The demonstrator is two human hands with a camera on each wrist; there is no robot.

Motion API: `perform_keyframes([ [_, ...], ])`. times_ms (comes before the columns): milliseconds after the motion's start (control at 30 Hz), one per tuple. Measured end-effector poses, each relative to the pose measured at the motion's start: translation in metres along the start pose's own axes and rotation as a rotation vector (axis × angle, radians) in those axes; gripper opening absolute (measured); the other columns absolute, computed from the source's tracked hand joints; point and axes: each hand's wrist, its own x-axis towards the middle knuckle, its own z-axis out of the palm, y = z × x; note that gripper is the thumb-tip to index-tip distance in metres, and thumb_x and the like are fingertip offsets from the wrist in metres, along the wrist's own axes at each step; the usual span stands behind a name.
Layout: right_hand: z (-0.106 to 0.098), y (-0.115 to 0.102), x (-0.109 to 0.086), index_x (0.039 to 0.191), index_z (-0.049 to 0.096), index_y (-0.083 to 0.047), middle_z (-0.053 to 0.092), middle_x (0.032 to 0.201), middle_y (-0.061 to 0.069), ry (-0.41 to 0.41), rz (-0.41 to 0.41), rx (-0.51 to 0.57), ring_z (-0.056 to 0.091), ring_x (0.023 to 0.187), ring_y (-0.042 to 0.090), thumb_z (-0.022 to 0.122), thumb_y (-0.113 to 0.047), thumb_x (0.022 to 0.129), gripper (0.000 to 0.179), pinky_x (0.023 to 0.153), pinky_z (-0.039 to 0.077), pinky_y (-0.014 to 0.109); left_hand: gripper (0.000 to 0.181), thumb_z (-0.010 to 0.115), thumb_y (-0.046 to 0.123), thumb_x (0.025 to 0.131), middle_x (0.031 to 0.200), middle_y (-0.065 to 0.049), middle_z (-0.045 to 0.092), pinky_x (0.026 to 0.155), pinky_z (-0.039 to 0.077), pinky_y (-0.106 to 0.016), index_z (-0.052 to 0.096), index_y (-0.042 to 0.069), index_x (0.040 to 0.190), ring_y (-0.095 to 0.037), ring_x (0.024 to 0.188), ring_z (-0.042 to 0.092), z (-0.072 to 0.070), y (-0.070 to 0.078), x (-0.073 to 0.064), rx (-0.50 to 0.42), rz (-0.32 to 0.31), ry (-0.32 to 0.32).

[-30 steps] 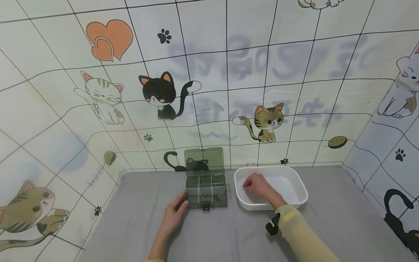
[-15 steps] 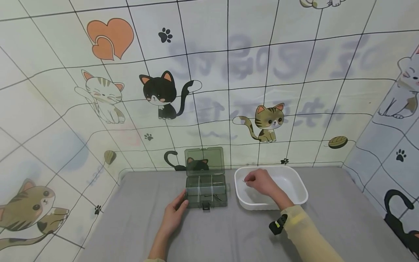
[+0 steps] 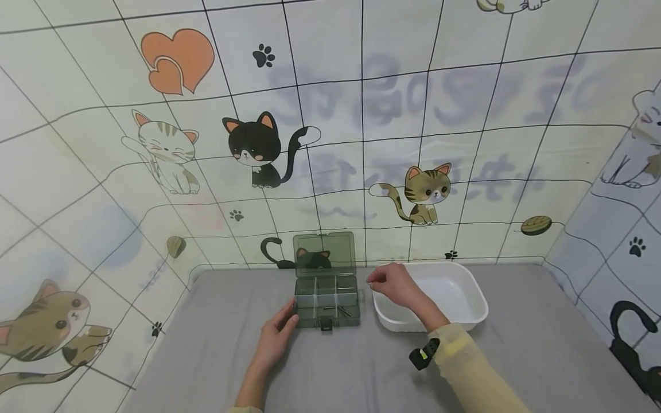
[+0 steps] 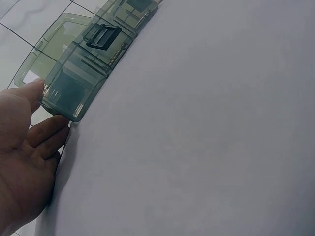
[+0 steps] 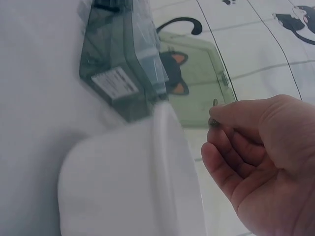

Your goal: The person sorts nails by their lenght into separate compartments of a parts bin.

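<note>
A: The left hand (image 3: 273, 338) is showing nearest; how is it lying?

B: Its thumb and fingers are lying apart, fairly straight, and touching the left side of the green box (image 3: 306, 314). Both are resting on the grey surface (image 3: 320, 373).

A: What is the box holding?

B: Several thin metal pieces (image 3: 339, 311) are lying in its near compartment, toward the right, just behind a dark clasp (image 3: 326, 324).

A: And the right hand (image 3: 399, 285)?

B: It is pinching a small metal piece (image 5: 213, 121) between thumb and fingertip, near the left rim of the white tray (image 3: 459, 295), on the side facing the box. I can't make out the piece's full shape, since the fingers are covering part of it.

A: Farther back?

B: The box's clear green lid (image 3: 325, 244) is standing open before a backdrop (image 3: 335, 109) showing cats, paw prints and a heart.
</note>
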Motion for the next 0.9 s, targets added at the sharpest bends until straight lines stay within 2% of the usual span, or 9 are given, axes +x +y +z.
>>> perform_keyframes([
  [267,0.018,-0.013,0.004,0.104,0.077,0.001,0.074,0.097,0.004,-0.043,-0.067,0.055,0.070,0.088,0.020,0.070,-0.001,0.094,0.013,0.073,0.058,0.032,0.048,0.062,0.024,0.105,0.149,-0.014,0.054,0.117,0.032,-0.056,0.053,0.017,0.151,-0.035,0.144,0.042,0.002,0.000,0.001,-0.008,-0.003,-0.002],
  [400,0.028,-0.020,0.008,0.103,0.078,-0.001,0.073,0.095,0.003,-0.059,-0.101,0.042,0.069,0.087,0.019,0.070,0.001,0.094,0.012,0.074,0.058,0.031,0.048,0.063,0.023,0.105,0.149,-0.014,0.055,0.117,0.033,-0.055,0.053,0.016,0.151,-0.034,0.144,0.042,0.002,-0.001,0.002,-0.020,0.009,-0.001],
  [667,0.053,-0.036,0.016,0.103,0.077,-0.001,0.074,0.093,0.002,-0.134,-0.095,0.028,0.067,0.084,0.014,0.069,-0.001,0.094,0.012,0.072,0.056,0.029,0.048,0.063,0.024,0.104,0.148,-0.014,0.055,0.116,0.035,-0.055,0.055,0.016,0.151,-0.035,0.143,0.043,0.001,-0.002,0.001,-0.012,0.017,-0.001],
  [900,0.068,-0.049,0.021,0.103,0.078,-0.001,0.073,0.090,0.000,-0.130,-0.126,0.011,0.066,0.081,0.013,0.070,-0.002,0.094,0.013,0.070,0.055,0.029,0.048,0.064,0.023,0.104,0.148,-0.013,0.056,0.117,0.033,-0.055,0.055,0.018,0.151,-0.035,0.144,0.043,0.002,-0.002,0.001,-0.008,-0.004,0.012],
])
